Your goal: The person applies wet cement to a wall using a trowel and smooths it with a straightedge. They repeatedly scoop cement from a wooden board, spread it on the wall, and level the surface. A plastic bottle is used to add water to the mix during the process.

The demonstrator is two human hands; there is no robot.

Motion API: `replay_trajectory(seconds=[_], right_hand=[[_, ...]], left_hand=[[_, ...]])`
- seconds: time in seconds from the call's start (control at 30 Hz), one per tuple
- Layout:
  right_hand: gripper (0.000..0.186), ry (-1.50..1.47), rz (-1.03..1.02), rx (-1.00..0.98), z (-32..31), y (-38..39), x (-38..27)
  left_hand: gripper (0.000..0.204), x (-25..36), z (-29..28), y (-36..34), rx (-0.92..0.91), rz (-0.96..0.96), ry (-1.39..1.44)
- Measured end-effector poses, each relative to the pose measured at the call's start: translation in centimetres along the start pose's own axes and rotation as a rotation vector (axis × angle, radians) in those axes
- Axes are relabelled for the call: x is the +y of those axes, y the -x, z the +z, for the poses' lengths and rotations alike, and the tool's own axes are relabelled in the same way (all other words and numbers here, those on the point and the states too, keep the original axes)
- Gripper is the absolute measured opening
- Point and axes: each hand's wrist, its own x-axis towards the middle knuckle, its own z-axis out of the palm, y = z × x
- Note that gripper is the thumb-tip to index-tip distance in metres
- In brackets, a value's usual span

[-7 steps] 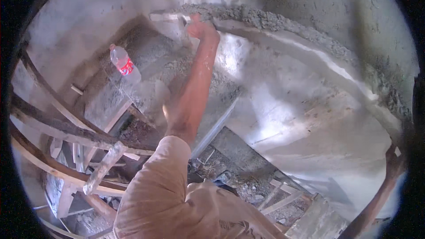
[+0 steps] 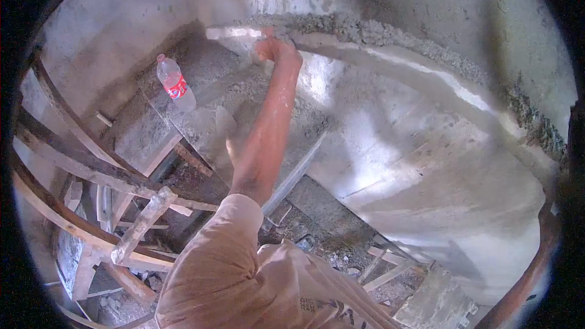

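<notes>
My left arm stretches up and away from the lower middle of the head view. At its end my left hand (image 2: pixel 275 49) is closed, fingers curled at the edge of a curved plaster ledge (image 2: pixel 390 55). What the fingers hold, if anything, I cannot make out. Rough wet mortar (image 2: pixel 359 27) lies along the top of the ledge. Left of the forearm, a trowel-like tool (image 2: pixel 225 123) with a grey blade rests on the mortar-stained slab, partly hidden by the arm. My right hand does not show.
A clear plastic bottle with a red label (image 2: pixel 176 84) stands on the slab at left. Curved wooden beams (image 2: pixel 73 158) with a crosspiece (image 2: pixel 143 225) fill the lower left. Below the slab lie boards (image 2: pixel 390 271) and rubble. A long brown shape (image 2: pixel 527 277) runs along the right edge.
The whole view has shifted slightly. My left hand stays at the ledge, its fingers now appearing a little lower in the picture.
</notes>
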Motion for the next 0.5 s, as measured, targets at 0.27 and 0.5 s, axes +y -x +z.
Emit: replay_trajectory(seconds=[0.27, 0.5], right_hand=[[0.078, 0.034, -0.159, -0.121, -3.9, 0.9, -7.3], [0.089, -0.146, -0.202, -0.15, -2.5, 0.1, -17.6]], left_hand=[[0.043, 1.2, -3.1, -3.0, 0.023, 0.025, -0.172], [0.055, 5.6, -6.2, -17.1, 0.073, 0.453, -1.233]])
